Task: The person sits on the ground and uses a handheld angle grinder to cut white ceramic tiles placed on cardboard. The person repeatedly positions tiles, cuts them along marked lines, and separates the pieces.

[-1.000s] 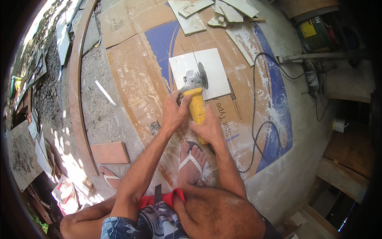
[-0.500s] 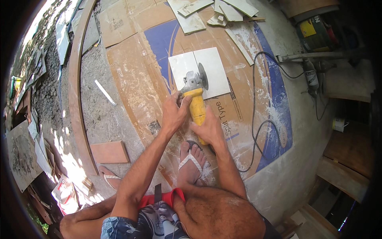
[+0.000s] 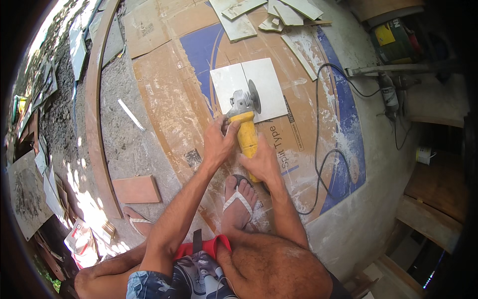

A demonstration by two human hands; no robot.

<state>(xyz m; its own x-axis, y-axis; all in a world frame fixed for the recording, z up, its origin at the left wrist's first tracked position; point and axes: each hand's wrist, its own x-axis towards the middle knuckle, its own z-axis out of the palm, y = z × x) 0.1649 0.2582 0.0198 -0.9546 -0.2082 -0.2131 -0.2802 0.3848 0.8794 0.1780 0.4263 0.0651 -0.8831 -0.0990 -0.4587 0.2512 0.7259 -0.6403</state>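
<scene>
A yellow angle grinder (image 3: 247, 134) with a grey metal head and a dark upright disc is gripped in both hands. My left hand (image 3: 219, 139) is closed at its front, by the side of the head. Further back, my right hand (image 3: 262, 160) wraps round the yellow body. Beneath the disc lies a white tile (image 3: 270, 87) with a dark straight line running from its far edge toward the disc. Whether the disc touches the tile I cannot tell. The tile rests on flattened cardboard (image 3: 169, 94). My sandalled foot (image 3: 237, 202) stands just behind the grinder.
Broken tile pieces (image 3: 286, 14) lie at the far end of the cardboard. A black cord (image 3: 317, 129) loops along the right side. On the left are a long wooden board (image 3: 94, 99), a reddish brick-shaped block (image 3: 137, 190) and a white strip (image 3: 130, 114). A bucket (image 3: 398, 42) stands far right.
</scene>
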